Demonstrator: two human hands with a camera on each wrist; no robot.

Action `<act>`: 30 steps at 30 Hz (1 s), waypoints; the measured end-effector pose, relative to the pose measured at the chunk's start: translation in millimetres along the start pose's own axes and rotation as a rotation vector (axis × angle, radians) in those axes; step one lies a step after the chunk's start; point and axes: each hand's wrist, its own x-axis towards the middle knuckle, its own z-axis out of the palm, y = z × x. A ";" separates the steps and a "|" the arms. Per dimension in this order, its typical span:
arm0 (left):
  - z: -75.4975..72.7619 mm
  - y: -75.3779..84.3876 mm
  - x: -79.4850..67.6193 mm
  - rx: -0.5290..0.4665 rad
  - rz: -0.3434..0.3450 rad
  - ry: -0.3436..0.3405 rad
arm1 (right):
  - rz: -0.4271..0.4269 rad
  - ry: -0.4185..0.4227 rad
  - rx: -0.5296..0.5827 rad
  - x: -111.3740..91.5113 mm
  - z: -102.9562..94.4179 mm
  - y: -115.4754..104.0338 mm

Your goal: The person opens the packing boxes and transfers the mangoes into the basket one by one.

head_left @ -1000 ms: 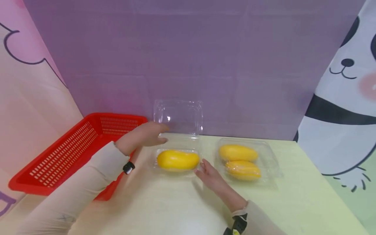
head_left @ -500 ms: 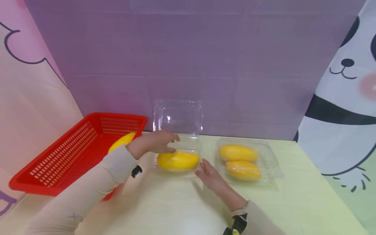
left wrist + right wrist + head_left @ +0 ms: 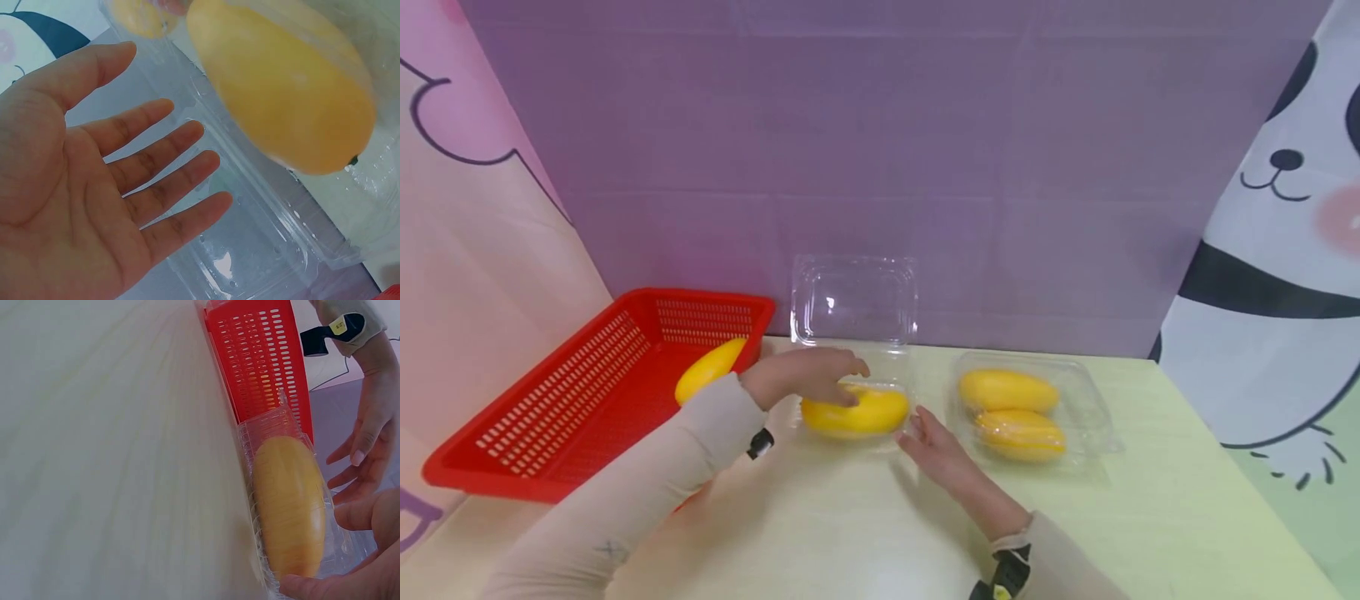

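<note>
A yellow mango (image 3: 861, 414) lies in an open clear plastic clamshell box (image 3: 853, 304) whose lid stands raised at the back. Over the left part of this mango hovers my left hand (image 3: 812, 375), its fingers extended and apart. In the left wrist view the palm of the left hand (image 3: 94, 169) holds nothing, and the mango (image 3: 287, 87) sits beyond the fingertips. At the box's right end rests my right hand (image 3: 942, 450), thumb and fingers spread about its edge. The right wrist view has the thumb close to the mango's end (image 3: 290, 506).
A red plastic basket (image 3: 565, 392) stands at the left, with another mango (image 3: 711, 367) near its right wall. To the right, a closed clear box (image 3: 1090, 408) contains two mangoes (image 3: 1007, 390). A purple backdrop (image 3: 880, 150) rises behind the pale table (image 3: 850, 517).
My left hand has moved right and down from beside the basket to above the boxed mango. The basket's mango has come into view behind the sleeve. My right hand has stayed put.
</note>
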 end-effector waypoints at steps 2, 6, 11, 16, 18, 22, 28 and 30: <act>2.8 -0.1 1.4 -0.002 -0.026 -0.011 | 0.011 -0.003 -0.002 -0.4 0.8 0.7; 6.3 1.2 3.9 0.005 -0.030 -0.034 | 0.017 -0.012 0.003 -0.4 2.5 1.4; 7.8 2.3 7.0 0.022 -0.025 -0.043 | 0.013 -0.007 -0.002 0.5 2.0 0.2; 9.1 -0.4 9.7 0.019 -0.068 -0.055 | 0.020 -0.005 -0.004 1.0 1.7 -0.7; 10.0 -1.9 10.3 0.001 -0.093 -0.064 | 0.024 -0.004 -0.009 1.1 2.1 -0.4; 11.9 -4.6 11.1 -0.052 -0.125 -0.079 | 0.031 -0.003 -0.024 1.2 1.8 -0.1; 14.0 -6.4 14.8 -0.046 -0.125 -0.089 | 0.038 -0.005 -0.025 1.0 0.8 -0.8; 14.5 -6.1 17.2 -0.025 -0.116 -0.097 | 0.036 -0.006 -0.018 1.3 1.0 -0.5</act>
